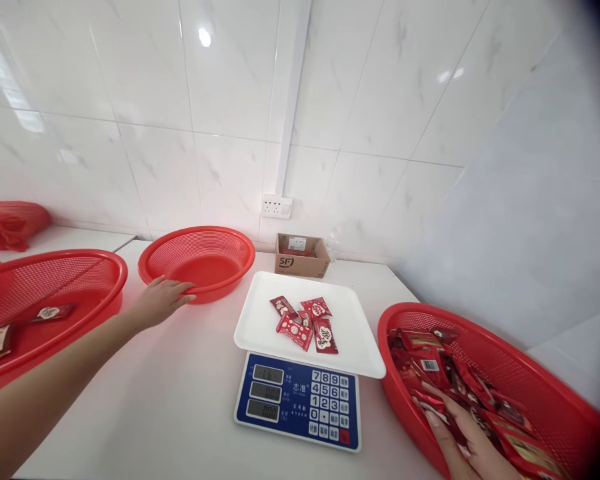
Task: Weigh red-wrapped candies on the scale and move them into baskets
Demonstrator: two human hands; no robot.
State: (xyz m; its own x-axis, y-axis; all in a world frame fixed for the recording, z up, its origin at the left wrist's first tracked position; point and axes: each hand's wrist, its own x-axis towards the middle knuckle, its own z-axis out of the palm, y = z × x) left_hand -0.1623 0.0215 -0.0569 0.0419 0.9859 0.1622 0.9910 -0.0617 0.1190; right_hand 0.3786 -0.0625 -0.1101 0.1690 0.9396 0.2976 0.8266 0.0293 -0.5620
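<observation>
My left hand (166,301) rests at the near rim of a round red plastic basket (196,293), fingers stretched out and nothing held. On the right, my right hand (463,433) reaches into a red basket (525,353) of packaged snacks, its thumb and finger closed around a small red snack packet (430,403); the lower part of the hand is cut off by the frame. Between the hands stands a digital scale (300,403) with a white tray (265,287). Several red snack packets (296,330) lie in a loose pile on that tray.
Another red basket (100,263) with a few packets stands at the left. Behind the scale, a small cardboard box (300,265) sits near the wall, below a power socket (277,206). Red plastic bags (15,223) lie at the far left on the white table (180,387).
</observation>
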